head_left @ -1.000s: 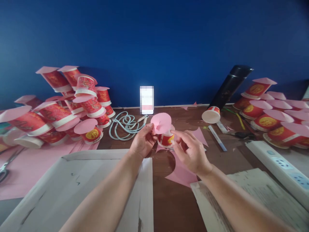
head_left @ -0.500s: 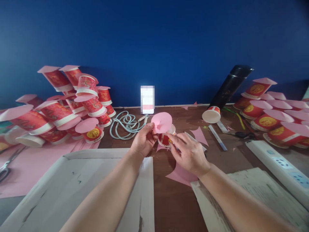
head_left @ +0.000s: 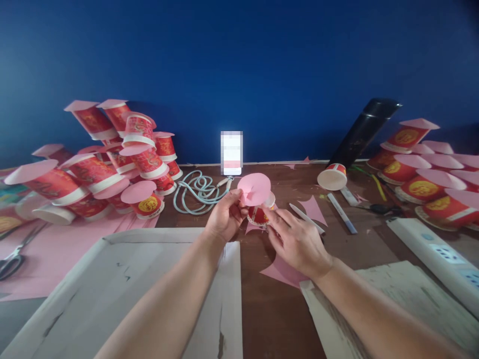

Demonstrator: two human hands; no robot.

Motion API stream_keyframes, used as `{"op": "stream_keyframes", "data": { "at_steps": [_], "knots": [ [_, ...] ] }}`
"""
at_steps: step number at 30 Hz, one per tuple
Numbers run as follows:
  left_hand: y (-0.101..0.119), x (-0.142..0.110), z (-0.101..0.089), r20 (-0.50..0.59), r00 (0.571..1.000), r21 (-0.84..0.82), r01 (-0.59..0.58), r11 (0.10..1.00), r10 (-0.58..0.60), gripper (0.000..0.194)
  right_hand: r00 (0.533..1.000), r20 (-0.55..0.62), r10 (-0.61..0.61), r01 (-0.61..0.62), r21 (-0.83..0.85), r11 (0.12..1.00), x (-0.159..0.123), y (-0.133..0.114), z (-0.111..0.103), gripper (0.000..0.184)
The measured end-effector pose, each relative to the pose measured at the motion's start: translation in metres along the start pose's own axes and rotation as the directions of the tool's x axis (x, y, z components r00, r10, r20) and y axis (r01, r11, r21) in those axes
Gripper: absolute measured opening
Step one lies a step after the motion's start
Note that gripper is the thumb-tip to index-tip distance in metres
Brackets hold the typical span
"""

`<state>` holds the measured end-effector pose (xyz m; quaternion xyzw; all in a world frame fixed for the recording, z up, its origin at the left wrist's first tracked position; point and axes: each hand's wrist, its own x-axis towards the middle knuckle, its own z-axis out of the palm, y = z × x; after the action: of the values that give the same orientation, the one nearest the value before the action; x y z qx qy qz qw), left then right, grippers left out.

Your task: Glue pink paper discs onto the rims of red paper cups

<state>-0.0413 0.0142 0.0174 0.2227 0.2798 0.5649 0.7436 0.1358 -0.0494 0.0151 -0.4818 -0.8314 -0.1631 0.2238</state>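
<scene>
Between thumb and fingers, my left hand (head_left: pixel 227 214) pinches the edge of a round pink paper disc (head_left: pixel 258 187). Under and behind the disc stands a red paper cup (head_left: pixel 256 216) with a white rim, partly covered by the disc and my fingers. My right hand (head_left: pixel 297 239) is at the cup's right side, its fingers bent together against it; the fingertips are partly hidden. Pink paper scraps lie around them, one scrap (head_left: pixel 286 271) below my right hand and another (head_left: pixel 314 210) to its right. A white pen (head_left: pixel 305 217) rests just behind that hand.
Red cups with pink discs are piled at left (head_left: pixel 99 174) and right (head_left: pixel 419 187). A phone (head_left: pixel 231 154) leans on the blue wall beside a coiled cable (head_left: pixel 194 194). Scissors (head_left: pixel 13 262), a white box lid (head_left: pixel 149 299), a black flask (head_left: pixel 364 132) and a power strip (head_left: pixel 441 254) surround the work.
The whole view has shifted slightly, so things appear a little further right. Both hands keep nearly the same pose at the disc and cup.
</scene>
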Motion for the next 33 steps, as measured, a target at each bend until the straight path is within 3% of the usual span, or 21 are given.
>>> {"op": "stream_keyframes", "data": {
  "at_steps": [25, 29, 33],
  "knots": [
    [0.0000, 0.0006, 0.0013, -0.046, 0.999, -0.020, -0.019, 1.000, 0.018, 0.019, 0.996, -0.091, 0.022, -0.018, 0.036, 0.999, 0.0010, 0.0008, 0.0011, 0.046],
    [0.0001, 0.0011, 0.0019, -0.056, 0.998, -0.043, -0.025, 0.999, 0.023, 0.018, 0.995, -0.099, 0.031, -0.020, 0.107, 0.994, 0.0001, 0.0001, 0.0011, 0.044],
    [0.0003, 0.0008, 0.0032, -0.061, 0.998, -0.082, -0.028, 0.996, 0.022, 0.018, 0.980, -0.176, 0.088, -0.025, 0.332, 0.943, -0.0003, 0.0012, -0.0020, 0.039]
  ]
}}
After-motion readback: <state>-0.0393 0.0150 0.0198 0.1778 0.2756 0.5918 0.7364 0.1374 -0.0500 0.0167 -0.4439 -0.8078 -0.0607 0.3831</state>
